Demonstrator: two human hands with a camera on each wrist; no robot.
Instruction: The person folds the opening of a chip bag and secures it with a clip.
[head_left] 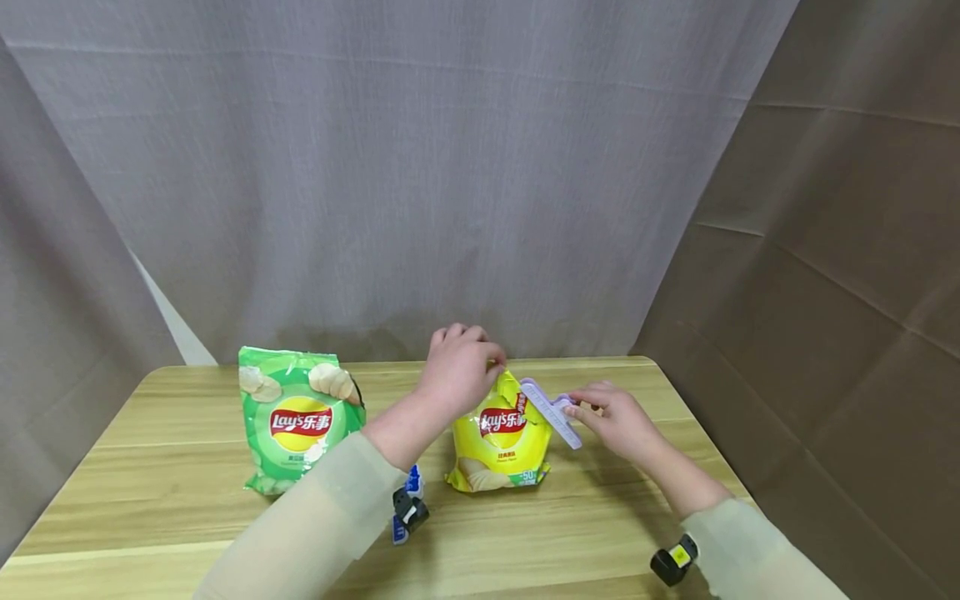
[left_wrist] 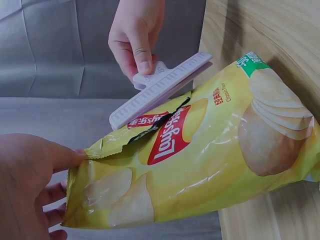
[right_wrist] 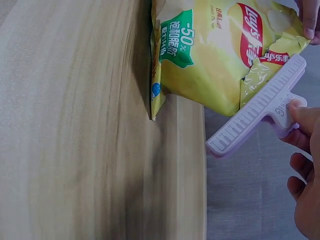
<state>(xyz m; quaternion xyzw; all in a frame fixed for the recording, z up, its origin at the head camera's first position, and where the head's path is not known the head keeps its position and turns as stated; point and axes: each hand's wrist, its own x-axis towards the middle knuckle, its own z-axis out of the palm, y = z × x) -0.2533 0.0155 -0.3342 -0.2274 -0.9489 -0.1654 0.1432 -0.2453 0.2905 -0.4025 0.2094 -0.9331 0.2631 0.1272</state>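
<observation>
A yellow bag of potato chips point(head_left: 501, 450) stands on the table, its torn top corner folded over on the right. My left hand point(head_left: 462, 372) pinches the bag's upper edge; in the left wrist view the thumb lies on the fold and the fingers are behind. My right hand point(head_left: 618, 419) squeezes the handles of a long purple bag clip point(head_left: 551, 412) between thumb and fingers. In the left wrist view the clip point(left_wrist: 162, 90) lies along the folded edge of the bag point(left_wrist: 215, 145). How far its jaws reach over the fold I cannot tell.
On the left a green bag of chips point(head_left: 300, 421) stands upright. A blue-and-white object point(head_left: 401, 531) lies on the wooden table point(head_left: 525, 550), partly hidden by my left wrist. Grey curtains point(head_left: 420, 183) hang behind the table, with a brown one point(head_left: 840, 275) on the right.
</observation>
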